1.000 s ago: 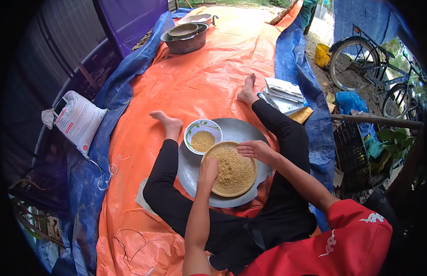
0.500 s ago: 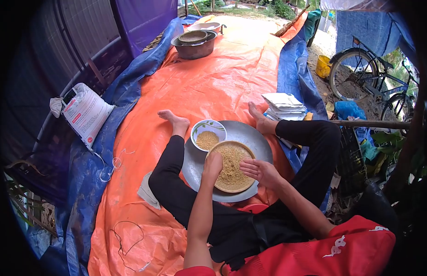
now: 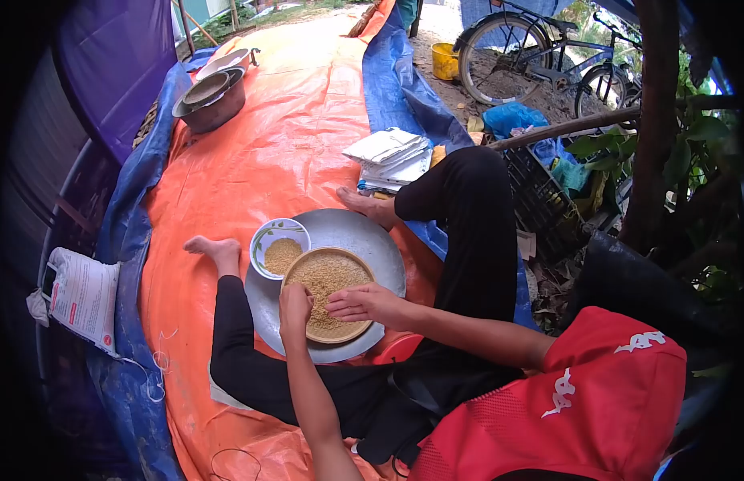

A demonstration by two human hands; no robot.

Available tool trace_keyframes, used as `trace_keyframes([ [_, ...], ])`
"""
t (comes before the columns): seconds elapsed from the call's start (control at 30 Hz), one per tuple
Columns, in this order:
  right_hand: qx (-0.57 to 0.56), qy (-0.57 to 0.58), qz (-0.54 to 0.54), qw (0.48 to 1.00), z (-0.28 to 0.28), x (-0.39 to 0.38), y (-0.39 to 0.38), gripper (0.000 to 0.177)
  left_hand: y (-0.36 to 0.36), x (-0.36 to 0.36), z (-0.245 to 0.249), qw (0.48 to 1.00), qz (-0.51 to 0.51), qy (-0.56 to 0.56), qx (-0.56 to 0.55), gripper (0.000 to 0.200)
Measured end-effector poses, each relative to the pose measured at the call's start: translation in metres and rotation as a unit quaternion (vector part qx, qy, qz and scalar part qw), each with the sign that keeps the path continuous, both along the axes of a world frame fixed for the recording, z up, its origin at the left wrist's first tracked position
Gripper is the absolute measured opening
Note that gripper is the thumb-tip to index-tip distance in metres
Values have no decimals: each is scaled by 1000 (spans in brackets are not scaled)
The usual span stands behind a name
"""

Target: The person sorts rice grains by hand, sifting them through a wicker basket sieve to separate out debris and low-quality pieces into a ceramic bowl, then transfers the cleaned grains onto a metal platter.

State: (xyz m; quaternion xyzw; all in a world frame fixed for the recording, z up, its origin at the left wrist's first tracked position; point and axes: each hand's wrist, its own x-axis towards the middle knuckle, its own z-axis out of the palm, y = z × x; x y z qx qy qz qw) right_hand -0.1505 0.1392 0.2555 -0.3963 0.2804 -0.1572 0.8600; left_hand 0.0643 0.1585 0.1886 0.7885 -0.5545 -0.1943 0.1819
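A shallow round sieve-like basket point(image 3: 332, 256) full of yellowish grain point(image 3: 332, 276) rests over a large round metal tray point(image 3: 385, 260) between the bent legs. My left hand point(image 3: 295, 307) is closed at the basket's left rim, with its fingers curled at the edge. Over the right side of the grain lies my right hand point(image 3: 364, 305), fingers straight and together, with nothing in it. A white bowl with a green leaf pattern point(image 3: 262, 240) stands on the tray's far left part, partly filled with similar grain.
Orange tarpaulin point(image 3: 291, 152) covers the ground, edged by blue sheeting point(image 3: 127, 256). Folded white sacks point(image 3: 392, 156) lie beyond the right foot. A white printed sack point(image 3: 85, 297) leans at left. Basins point(image 3: 215, 108) stand farther off; a bicycle point(image 3: 548, 56) and black crate point(image 3: 540, 204) are at right.
The view has swung right, so everything sits farther left. My right hand has moved in over the grain, its palm turned more downward. My left hand stays at the basket's rim.
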Motion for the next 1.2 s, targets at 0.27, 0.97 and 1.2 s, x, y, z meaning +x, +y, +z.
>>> trace_keyframes([
  [0.27,-75,3,25,997,52,-29,1,43,1,-5,5,1000,-16,8,12,11],
  [0.97,-685,455,-68,565,-86,-12,-398,101,-20,-4,-36,999,-21,21,43,7],
  [1.2,-729,505,-23,461,-189,-24,-419,16,-13,-14,-42,999,6,16,29,7],
])
